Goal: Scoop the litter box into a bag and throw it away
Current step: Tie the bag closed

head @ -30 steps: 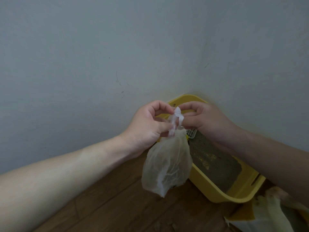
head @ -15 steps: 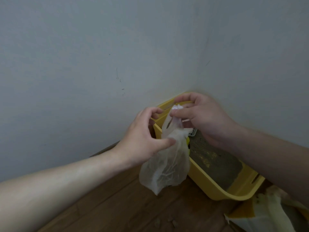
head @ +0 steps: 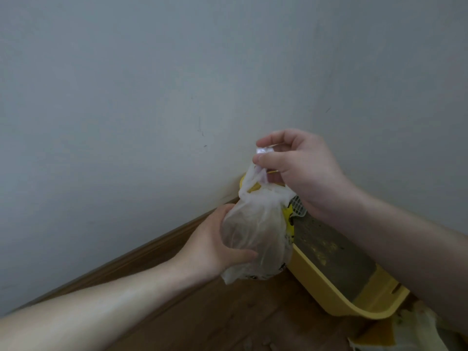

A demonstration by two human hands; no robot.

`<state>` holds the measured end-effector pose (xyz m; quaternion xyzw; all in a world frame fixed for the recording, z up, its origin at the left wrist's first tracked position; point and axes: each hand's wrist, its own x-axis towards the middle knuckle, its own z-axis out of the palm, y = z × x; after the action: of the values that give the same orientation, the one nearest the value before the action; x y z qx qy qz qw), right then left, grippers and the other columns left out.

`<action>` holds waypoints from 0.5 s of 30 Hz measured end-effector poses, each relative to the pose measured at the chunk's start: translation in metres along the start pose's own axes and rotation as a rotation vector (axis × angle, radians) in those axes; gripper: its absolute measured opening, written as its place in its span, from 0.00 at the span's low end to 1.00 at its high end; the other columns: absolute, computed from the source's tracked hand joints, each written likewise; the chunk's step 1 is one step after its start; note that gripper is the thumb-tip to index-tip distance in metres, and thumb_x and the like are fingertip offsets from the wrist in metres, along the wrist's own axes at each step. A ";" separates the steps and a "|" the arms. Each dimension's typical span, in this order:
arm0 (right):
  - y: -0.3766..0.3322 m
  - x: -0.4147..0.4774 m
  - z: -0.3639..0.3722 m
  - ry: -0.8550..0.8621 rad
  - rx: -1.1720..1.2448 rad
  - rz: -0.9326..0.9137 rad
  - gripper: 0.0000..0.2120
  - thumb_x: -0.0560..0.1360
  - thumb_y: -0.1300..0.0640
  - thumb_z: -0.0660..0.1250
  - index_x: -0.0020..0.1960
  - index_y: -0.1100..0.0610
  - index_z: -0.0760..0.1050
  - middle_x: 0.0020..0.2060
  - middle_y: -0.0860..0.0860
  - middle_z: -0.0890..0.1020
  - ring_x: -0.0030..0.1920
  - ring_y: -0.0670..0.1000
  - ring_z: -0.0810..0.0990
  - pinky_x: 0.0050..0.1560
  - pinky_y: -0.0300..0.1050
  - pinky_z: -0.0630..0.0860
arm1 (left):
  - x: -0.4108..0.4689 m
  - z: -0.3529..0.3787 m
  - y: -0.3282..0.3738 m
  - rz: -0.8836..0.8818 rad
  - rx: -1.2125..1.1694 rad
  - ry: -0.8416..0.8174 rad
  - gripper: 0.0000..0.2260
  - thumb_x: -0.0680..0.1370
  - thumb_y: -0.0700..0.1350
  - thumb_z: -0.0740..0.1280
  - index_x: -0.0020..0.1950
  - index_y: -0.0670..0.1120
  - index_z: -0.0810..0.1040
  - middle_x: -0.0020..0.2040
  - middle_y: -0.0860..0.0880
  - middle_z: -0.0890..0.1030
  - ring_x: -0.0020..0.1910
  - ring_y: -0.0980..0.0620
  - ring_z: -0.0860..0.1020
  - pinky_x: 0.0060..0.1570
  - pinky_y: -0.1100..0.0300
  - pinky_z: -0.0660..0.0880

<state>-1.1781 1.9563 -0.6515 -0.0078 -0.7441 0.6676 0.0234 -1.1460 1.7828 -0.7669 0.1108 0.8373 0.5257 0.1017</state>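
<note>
While the right hand pinches its twisted neck, the translucent, crinkled white plastic bag bulges in the left hand's grasp, just beside the yellow plastic litter box.

No readable text anywhere.

Wood floor (litter box atop)

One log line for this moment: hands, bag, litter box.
left hand: grips plastic bag body | right hand: pinches bag's gathered top | yellow litter box: behind bag, on wooden floor
</note>
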 end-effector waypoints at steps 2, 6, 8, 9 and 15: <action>-0.006 0.000 0.006 -0.016 -0.015 -0.001 0.08 0.70 0.67 0.74 0.45 0.56 0.80 0.39 0.57 0.82 0.39 0.54 0.82 0.44 0.54 0.82 | 0.000 -0.003 -0.003 -0.019 -0.004 0.022 0.33 0.63 0.53 0.82 0.61 0.66 0.70 0.56 0.64 0.80 0.54 0.67 0.78 0.47 0.67 0.78; -0.030 0.001 0.015 -0.071 -0.047 -0.014 0.08 0.71 0.68 0.73 0.46 0.58 0.80 0.35 0.55 0.80 0.36 0.53 0.81 0.41 0.49 0.82 | 0.007 -0.015 0.004 -0.047 -0.063 0.019 0.32 0.64 0.50 0.82 0.65 0.62 0.72 0.58 0.61 0.81 0.56 0.62 0.79 0.53 0.59 0.79; -0.050 0.003 0.015 -0.078 -0.069 -0.013 0.08 0.71 0.69 0.73 0.46 0.59 0.80 0.34 0.53 0.79 0.34 0.53 0.80 0.38 0.45 0.81 | 0.010 -0.023 0.016 -0.030 -0.053 0.013 0.29 0.65 0.47 0.81 0.63 0.60 0.75 0.56 0.59 0.82 0.55 0.62 0.80 0.52 0.60 0.79; -0.062 0.005 0.014 -0.078 -0.079 -0.011 0.07 0.71 0.69 0.72 0.46 0.59 0.80 0.34 0.53 0.79 0.34 0.53 0.80 0.37 0.45 0.81 | 0.010 -0.028 0.025 -0.028 -0.046 0.019 0.28 0.66 0.46 0.81 0.61 0.60 0.75 0.55 0.59 0.83 0.53 0.63 0.80 0.49 0.65 0.78; -0.155 -0.003 0.010 -0.091 -0.094 0.015 0.08 0.71 0.71 0.70 0.44 0.60 0.79 0.32 0.52 0.79 0.31 0.54 0.79 0.36 0.47 0.81 | -0.008 -0.069 0.109 -0.047 -0.021 0.040 0.23 0.67 0.44 0.80 0.59 0.56 0.77 0.52 0.55 0.83 0.52 0.59 0.80 0.49 0.59 0.77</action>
<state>-1.1729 1.9299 -0.4990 0.0160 -0.7747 0.6319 -0.0158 -1.1495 1.7675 -0.6387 0.0794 0.8359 0.5342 0.0984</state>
